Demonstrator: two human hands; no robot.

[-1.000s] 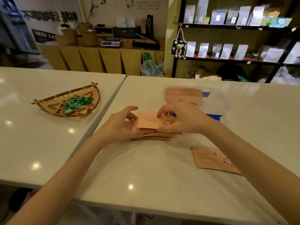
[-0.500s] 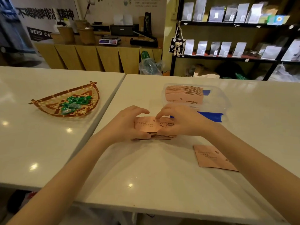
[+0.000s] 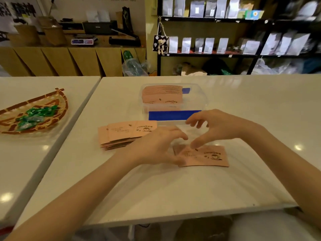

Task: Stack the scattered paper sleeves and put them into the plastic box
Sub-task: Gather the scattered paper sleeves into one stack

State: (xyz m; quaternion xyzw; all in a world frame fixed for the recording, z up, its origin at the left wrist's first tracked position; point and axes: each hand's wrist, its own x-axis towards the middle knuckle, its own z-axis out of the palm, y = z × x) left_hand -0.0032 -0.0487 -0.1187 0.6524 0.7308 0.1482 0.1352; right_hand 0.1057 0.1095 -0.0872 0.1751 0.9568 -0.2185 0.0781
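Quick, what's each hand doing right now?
Left hand: open, fingers on the loose paper sleeve.
Right hand: open, fingertips touching that sleeve, holding nothing.

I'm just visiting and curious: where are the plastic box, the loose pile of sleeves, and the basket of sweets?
plastic box [image 3: 203, 94], head view, right wall of clear rim
sleeve pile [image 3: 121, 133], head view, top sleeve's printed face
basket [image 3: 63, 103], head view, woven right rim

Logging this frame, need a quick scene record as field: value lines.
left hand: open, at the left edge of the loose sleeve
right hand: open, fingertips on it
loose sleeve: flat on the table
sleeve stack: on the table, left of the hands, unheld
plastic box: open, holds a row of sleeves
basket: on the left table, green candies
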